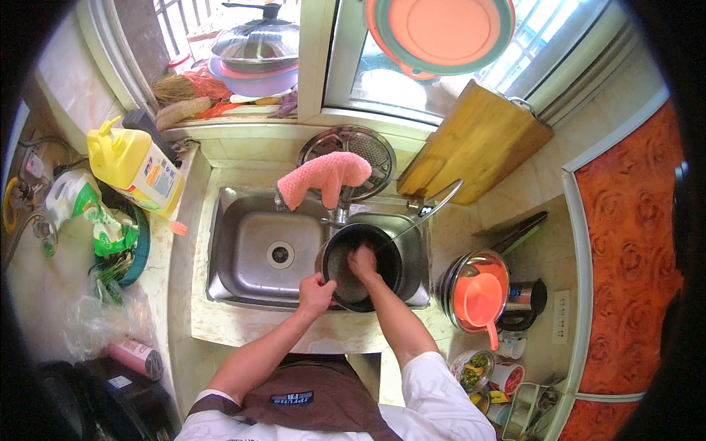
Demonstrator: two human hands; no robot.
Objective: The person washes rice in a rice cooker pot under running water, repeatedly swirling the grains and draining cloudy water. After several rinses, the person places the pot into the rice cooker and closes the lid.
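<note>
A dark round pot [341,259] sits over the right basin [415,248] of a double steel sink and overlaps the divider. My left hand [317,293] grips the pot's rim at its lower left. Inside the pot is my right hand [363,263], blurred, its fingertips hard to make out; whether it holds anything cannot be seen. A thin curved spout [448,194] reaches in from the right, and a fine stream appears to run into the pot. Behind it, a pink fluffy cloth [325,175] hangs over the main faucet [342,212].
Left of the pot lies the bare left basin [248,242] with its drain. A round perforated steel lid [380,160] and a wooden cutting board [474,143] lean behind. Stacked bowls with an orange strainer [479,297] stand right; a yellow jug [135,168] stands left.
</note>
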